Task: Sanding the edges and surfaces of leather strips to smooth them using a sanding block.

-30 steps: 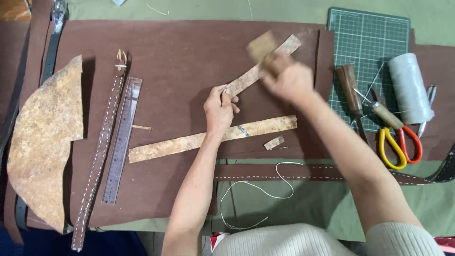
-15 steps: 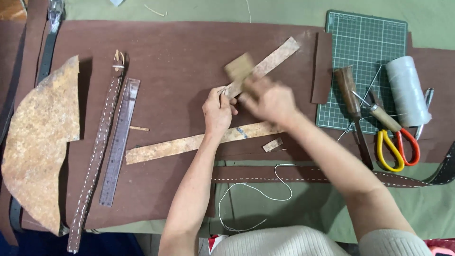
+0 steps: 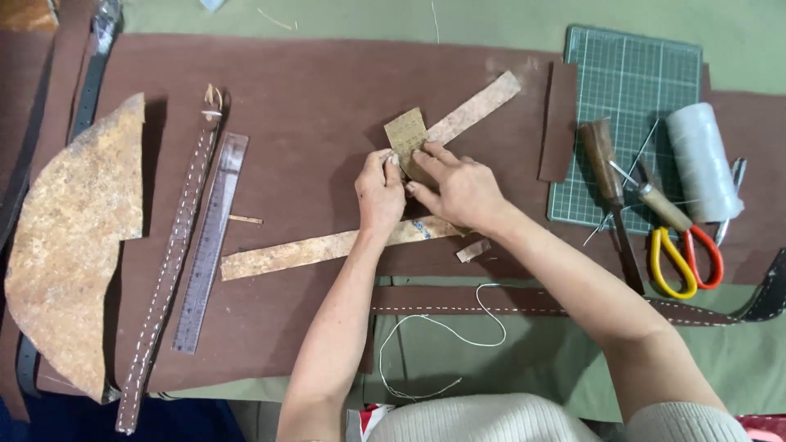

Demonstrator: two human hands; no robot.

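Observation:
My left hand (image 3: 379, 192) pinches the lower end of a mottled tan strip (image 3: 479, 106) that lies slanted on a large brown leather sheet (image 3: 311, 90). My right hand (image 3: 458, 188) is right beside it, fingers pressing a small tan abrasive square (image 3: 407, 131) against that end of the strip. The two hands touch. A second, longer mottled strip (image 3: 303, 252) lies under my left wrist, with a small offcut (image 3: 473, 250) beside it.
At the left lie a big mottled half-round piece (image 3: 74, 245), a stitched strap (image 3: 172, 262) and a ruler (image 3: 211, 241). At the right are a green cutting mat (image 3: 630, 98), a wooden-handled tool (image 3: 602, 151), an awl (image 3: 655, 200), scissors (image 3: 686, 258) and a white thread spool (image 3: 702, 160). A stitched belt (image 3: 532, 301) with loose thread (image 3: 434, 344) lies near me.
My right hand slid the abrasive square down the slanted strip from its upper right end to the lower end, next to my left hand. The left hand stayed put.

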